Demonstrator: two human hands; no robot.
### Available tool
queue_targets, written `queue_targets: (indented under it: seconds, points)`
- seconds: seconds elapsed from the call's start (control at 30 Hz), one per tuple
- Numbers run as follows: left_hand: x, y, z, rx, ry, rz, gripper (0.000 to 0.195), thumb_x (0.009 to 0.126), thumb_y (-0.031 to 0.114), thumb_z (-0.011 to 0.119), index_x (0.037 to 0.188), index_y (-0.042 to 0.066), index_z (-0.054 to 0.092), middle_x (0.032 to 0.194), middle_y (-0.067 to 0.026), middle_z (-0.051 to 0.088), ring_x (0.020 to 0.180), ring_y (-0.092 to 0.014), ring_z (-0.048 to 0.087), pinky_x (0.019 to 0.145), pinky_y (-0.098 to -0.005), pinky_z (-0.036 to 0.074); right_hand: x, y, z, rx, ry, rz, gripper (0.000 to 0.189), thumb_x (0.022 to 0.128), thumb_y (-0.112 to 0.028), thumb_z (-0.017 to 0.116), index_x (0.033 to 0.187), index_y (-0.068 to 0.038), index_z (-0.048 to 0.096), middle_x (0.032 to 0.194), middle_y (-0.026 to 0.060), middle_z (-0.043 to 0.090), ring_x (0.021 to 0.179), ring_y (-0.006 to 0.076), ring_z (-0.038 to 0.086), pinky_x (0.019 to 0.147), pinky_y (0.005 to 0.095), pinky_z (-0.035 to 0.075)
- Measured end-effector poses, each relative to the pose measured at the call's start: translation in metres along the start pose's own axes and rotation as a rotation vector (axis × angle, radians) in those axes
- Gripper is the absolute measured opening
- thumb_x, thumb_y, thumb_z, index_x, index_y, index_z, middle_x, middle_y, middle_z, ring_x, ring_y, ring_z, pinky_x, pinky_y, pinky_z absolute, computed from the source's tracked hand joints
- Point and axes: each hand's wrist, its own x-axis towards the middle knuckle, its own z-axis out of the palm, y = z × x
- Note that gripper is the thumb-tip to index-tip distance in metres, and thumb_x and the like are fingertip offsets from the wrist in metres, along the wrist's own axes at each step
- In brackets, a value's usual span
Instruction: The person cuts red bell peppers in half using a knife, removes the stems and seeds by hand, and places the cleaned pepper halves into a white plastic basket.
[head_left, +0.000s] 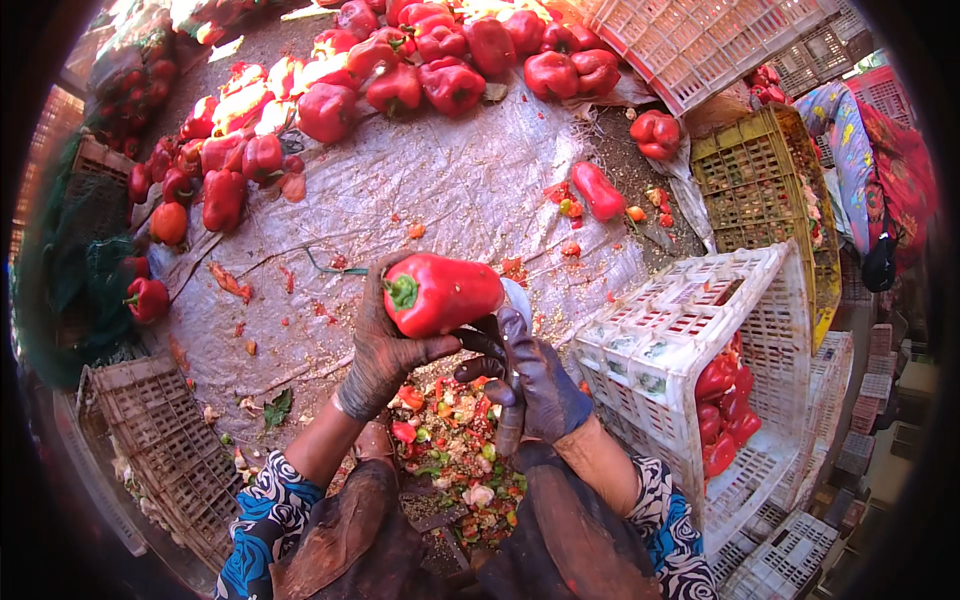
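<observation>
My gloved left hand (382, 349) grips a whole red bell pepper (454, 294) from its left side. The pepper lies sideways, its green stem end (403, 291) toward the left. Close against it on the right, my right hand (544, 386) in a dark glove is closed around a tool's dark handle (510, 420). A pale, rounded, blade-like part (517, 298) shows just above that hand, partly hidden by the pepper and fingers. Below both hands, between my knees, lies a heap of pepper cores, seeds and scraps (457, 442).
Many whole red peppers (326, 112) lie along the far edge of a pale, seed-strewn sheet (360, 195). A tilted white crate (637, 337) at right holds red pepper pieces (724, 412). A yellow crate (750, 180) stands behind it; another crate (161, 442) leans at left.
</observation>
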Motion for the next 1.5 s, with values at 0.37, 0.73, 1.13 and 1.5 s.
queue_targets:
  seconds: [0.37,0.73,1.13,1.5]
  points:
    - [-0.030,-0.009,-0.023,-0.073,-0.289,-0.333,0.097,0.080,0.041,0.076,0.150,0.004,0.020,0.148,-0.0133,0.035,0.135,-0.025,0.038,0.112,-0.0392,0.031,0.038,0.045,-0.008,-0.673,0.050,-0.590,0.067,0.087,-0.012,0.069,0.146,-0.006,0.036,0.123,0.0107,0.058,0.087,0.0073,0.058,0.059,0.0214,0.048]
    - [-0.042,-0.039,-0.032,0.113,-0.138,-0.111,0.088,0.082,0.024,0.077,0.149,0.004,0.022,0.138,-0.0109,0.045,0.127,-0.021,0.045,0.101,-0.0343,0.044,0.038,0.032,0.016,-0.505,0.060,-0.141,0.057,0.095,0.007,0.046,0.148,0.003,0.024,0.116,0.0108,0.055,0.093,0.0094,0.057,0.074,0.0184,0.047]
    - [-0.044,-0.063,-0.029,0.373,0.097,0.092,0.069,0.092,0.022,0.065,0.147,0.001,0.028,0.135,-0.0115,0.045,0.122,-0.021,0.047,0.102,-0.0330,0.040,0.041,0.049,0.025,-0.492,0.158,-0.083,0.071,0.098,-0.024,0.055,0.151,-0.003,0.013,0.078,0.0055,0.062,0.048,0.0107,0.052,0.044,0.0248,0.044]
    - [-0.053,-0.064,-0.032,0.065,0.046,-0.151,0.067,0.087,0.021,0.071,0.138,-0.001,0.033,0.133,-0.0133,0.044,0.124,-0.022,0.045,0.106,-0.0361,0.039,0.045,0.043,0.014,-0.444,0.010,0.122,0.049,0.099,-0.038,0.051,0.136,-0.007,0.041,0.076,0.0040,0.061,0.044,0.0099,0.054,0.036,0.0221,0.040]
